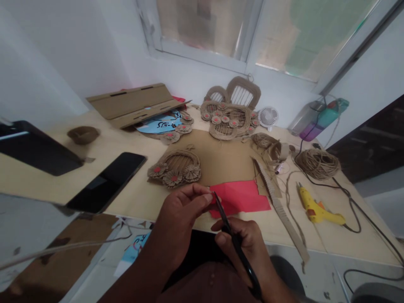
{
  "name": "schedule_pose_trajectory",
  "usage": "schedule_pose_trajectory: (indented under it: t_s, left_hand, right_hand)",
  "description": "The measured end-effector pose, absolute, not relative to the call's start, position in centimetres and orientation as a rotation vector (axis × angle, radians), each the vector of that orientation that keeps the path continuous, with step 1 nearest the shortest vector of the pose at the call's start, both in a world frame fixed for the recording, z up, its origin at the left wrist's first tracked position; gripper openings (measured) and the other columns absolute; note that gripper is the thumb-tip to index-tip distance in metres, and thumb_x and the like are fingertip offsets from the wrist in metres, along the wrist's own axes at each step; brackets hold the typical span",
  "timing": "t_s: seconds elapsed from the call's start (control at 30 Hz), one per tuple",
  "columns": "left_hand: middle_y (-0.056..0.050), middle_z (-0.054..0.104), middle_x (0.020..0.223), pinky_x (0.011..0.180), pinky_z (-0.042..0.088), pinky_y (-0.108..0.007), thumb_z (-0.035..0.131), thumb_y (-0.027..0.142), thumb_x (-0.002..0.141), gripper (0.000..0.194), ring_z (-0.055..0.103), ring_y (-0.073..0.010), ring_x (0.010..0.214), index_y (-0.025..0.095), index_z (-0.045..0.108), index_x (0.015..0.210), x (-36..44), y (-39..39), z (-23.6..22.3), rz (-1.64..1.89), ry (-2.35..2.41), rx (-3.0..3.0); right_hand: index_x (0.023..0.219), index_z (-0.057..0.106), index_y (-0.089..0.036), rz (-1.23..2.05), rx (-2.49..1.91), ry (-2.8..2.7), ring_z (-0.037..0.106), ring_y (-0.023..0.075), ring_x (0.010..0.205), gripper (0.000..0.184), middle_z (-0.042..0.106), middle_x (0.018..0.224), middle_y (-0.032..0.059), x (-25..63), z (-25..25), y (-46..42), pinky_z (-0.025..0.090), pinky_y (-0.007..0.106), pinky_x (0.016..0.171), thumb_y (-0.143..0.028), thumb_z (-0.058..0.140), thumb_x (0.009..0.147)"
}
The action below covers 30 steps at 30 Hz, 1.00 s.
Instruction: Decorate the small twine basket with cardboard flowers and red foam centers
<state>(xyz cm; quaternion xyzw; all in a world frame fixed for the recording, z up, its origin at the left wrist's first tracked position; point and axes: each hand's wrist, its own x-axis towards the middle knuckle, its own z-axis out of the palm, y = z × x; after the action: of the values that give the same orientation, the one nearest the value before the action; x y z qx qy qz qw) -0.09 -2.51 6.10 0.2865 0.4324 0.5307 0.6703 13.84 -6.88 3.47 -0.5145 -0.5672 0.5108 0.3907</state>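
1. Red paper (244,195) lies near the front of the desk (134,191), just beyond the hands and partly over a brown cardboard sheet (221,155).
2. Left hand (181,212): nearly closed, thumb and forefinger drawn together in a pinch in front of the paper's left end; I cannot tell what sits between the fingertips.
3. Right hand (248,242): curled around the black handles of the scissors (236,244), whose blades point up and away, tips right beside the left fingertips.
4. Just past the left hand sits a flower-trimmed twine piece (173,167).
5. Right of the paper lie a corrugated strip (279,212) and a yellow glue gun (317,209).
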Motion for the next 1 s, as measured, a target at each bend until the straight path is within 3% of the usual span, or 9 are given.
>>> schedule_pose_trajectory:
  t_s: [0.27, 0.4, 0.53, 0.83, 1.0]
  left_hand:
    - [0.000, 0.069, 0.063, 0.070, 0.048, -0.027, 0.072, 0.020, 0.065, 0.007, 0.059, -0.0136, 0.063, 0.018, 0.067, 0.062, -0.1, -2.5, 5.9, 1.221, 0.991, 0.638]
    - [-0.003, 0.072, 0.068, 0.074, 0.048, -0.027, 0.073, 0.020, 0.064, 0.007, 0.063, -0.0155, 0.070, 0.017, 0.068, 0.063, 0.4, -2.8, 5.9, 1.264, 0.974, 0.531]
    - [-0.004, 0.074, 0.073, 0.079, 0.049, -0.028, 0.075, 0.020, 0.066, 0.007, 0.064, -0.0160, 0.075, 0.016, 0.069, 0.069, 0.9, -3.3, 5.6, 1.238, 0.932, 0.449]
    - [-0.003, 0.073, 0.071, 0.070, 0.051, -0.024, 0.074, 0.017, 0.068, 0.005, 0.065, -0.0145, 0.070, 0.016, 0.070, 0.066, 1.6, -4.1, 4.9, 1.171, 0.847, 0.422]
    - [-0.004, 0.072, 0.073, 0.078, 0.049, -0.028, 0.072, 0.021, 0.069, 0.006, 0.065, -0.0177, 0.078, 0.017, 0.069, 0.065, 1.1, -4.1, 4.7, 1.147, 0.894, 0.462]
  right_hand:
    - [0.067, 0.064, -0.014, 1.297, -1.300, -1.390, 0.029, 0.0062, 0.044, 0.034, 0.039, 0.052, -0.0052, 13.9, 3.2, -6.8, 0.023, 0.019, 0.042, -0.045, 0.065, 0.080]
    - [0.075, 0.065, -0.015, 1.333, -1.278, -1.280, 0.026, 0.0047, 0.036, 0.042, 0.033, 0.044, -0.0086, 14.0, 3.0, -6.6, 0.018, 0.018, 0.036, -0.056, 0.059, 0.084]
    - [0.088, 0.066, -0.015, 1.363, -1.264, -1.122, 0.028, 0.0037, 0.033, 0.042, 0.037, 0.044, -0.0102, 13.6, 3.5, -5.8, 0.020, 0.016, 0.034, -0.056, 0.066, 0.078]
    - [0.074, 0.062, -0.017, 1.322, -1.243, -1.067, 0.029, 0.0029, 0.033, 0.029, 0.040, 0.041, -0.0104, 12.7, 4.2, -4.6, 0.020, 0.014, 0.032, -0.044, 0.071, 0.075]
    - [0.072, 0.059, -0.017, 1.399, -1.299, -1.083, 0.027, 0.0037, 0.031, 0.031, 0.036, 0.038, -0.0119, 13.1, 5.0, -4.2, 0.019, 0.015, 0.031, -0.045, 0.072, 0.071]
